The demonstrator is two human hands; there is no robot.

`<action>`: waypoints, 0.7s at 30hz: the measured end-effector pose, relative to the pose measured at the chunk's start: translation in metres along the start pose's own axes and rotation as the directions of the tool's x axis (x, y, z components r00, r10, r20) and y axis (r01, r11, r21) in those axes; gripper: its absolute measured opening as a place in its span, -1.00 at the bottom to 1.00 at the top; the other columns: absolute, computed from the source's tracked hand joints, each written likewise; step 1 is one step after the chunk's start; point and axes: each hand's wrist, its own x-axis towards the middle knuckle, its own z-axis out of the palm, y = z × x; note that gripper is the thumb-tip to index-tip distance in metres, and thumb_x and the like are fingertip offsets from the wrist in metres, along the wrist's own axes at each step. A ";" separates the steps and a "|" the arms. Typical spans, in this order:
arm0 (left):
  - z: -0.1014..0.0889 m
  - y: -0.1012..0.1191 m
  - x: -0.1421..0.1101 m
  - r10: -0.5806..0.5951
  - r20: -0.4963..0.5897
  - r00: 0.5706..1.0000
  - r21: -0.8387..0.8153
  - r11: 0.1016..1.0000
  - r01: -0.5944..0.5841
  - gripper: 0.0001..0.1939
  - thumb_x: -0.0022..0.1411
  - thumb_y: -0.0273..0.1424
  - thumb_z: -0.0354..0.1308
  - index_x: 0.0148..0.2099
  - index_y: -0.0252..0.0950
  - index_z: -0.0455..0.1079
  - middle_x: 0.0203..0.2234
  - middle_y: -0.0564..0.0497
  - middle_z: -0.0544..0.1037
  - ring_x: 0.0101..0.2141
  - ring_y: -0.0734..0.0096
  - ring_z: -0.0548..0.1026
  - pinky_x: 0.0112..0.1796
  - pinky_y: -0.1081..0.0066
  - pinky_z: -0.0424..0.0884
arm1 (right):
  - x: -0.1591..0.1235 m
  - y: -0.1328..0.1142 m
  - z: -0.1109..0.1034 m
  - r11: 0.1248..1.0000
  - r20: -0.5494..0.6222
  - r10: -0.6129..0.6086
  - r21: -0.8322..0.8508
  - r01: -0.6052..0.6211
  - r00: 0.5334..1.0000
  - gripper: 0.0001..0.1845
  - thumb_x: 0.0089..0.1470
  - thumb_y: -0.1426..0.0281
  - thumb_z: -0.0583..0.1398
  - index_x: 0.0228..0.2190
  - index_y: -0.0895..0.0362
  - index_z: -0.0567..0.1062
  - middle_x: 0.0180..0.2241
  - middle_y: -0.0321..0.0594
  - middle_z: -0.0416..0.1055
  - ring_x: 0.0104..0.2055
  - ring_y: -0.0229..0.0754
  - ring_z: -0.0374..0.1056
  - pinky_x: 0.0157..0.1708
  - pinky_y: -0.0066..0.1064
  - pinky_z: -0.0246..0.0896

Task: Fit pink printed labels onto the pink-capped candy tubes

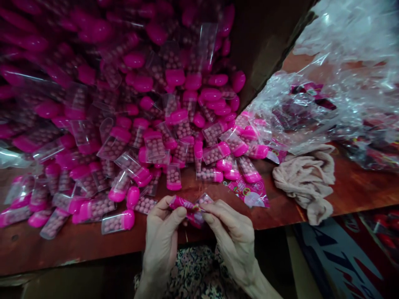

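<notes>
At the table's front edge, my left hand (162,230) pinches a printed pink sleeve (181,202) between thumb and forefinger. My right hand (233,232) is closed too, its thumb and fingertips at the sleeve's other end and at a small clear candy box (205,199) with pale pink balls inside. Fingers partly cover the box, and I cannot tell how far the sleeve goes round it. Just beyond my hands lie many similar candy boxes with pink caps (173,176). A flat printed pink sleeve (249,193) rests on the table right of them.
A large heap of pink-capped candy boxes (154,145) spreads over the left and middle, against a dark brown panel (264,45). Crumpled beige cloth (307,178) lies at the right front edge. Behind it are clear plastic bags (343,95). Below the reddish-brown table (280,209) is a printed sack (339,257).
</notes>
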 end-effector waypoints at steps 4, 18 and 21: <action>-0.007 0.004 0.004 0.043 -0.104 0.994 -0.007 0.999 -0.044 -0.72 -0.27 -0.36 0.46 -0.49 -0.35 0.46 -0.60 0.08 0.49 -0.57 0.58 0.40 -0.51 0.58 0.39 | 0.005 0.013 -0.007 0.970 0.104 -0.110 -0.207 0.130 0.988 -0.70 0.16 0.51 0.13 -0.06 0.09 0.45 -0.27 -0.14 0.46 -0.22 -0.13 0.36 -0.27 -0.22 0.40; -0.008 0.009 0.011 0.094 -0.127 0.987 -0.088 0.990 -0.106 -0.74 -0.16 -0.38 0.43 -0.44 -0.32 0.41 -0.64 0.15 0.46 -0.65 0.62 0.38 -0.62 0.64 0.35 | -0.009 0.019 -0.015 0.959 0.049 0.200 -0.213 -0.185 0.979 -0.79 0.06 0.31 0.26 -0.48 0.13 0.36 -0.50 -0.34 0.23 -0.54 -0.34 0.21 -0.57 -0.51 0.22; -0.004 0.008 0.009 0.091 -0.112 0.990 -0.084 0.991 -0.101 -0.75 -0.18 -0.40 0.43 -0.45 -0.33 0.42 -0.64 0.14 0.47 -0.66 0.62 0.38 -0.62 0.62 0.36 | -0.007 0.011 -0.011 0.956 -0.012 0.289 -0.051 -0.290 0.957 -0.77 0.02 0.32 0.29 -0.50 0.12 0.35 -0.53 -0.37 0.22 -0.55 -0.35 0.19 -0.60 -0.54 0.18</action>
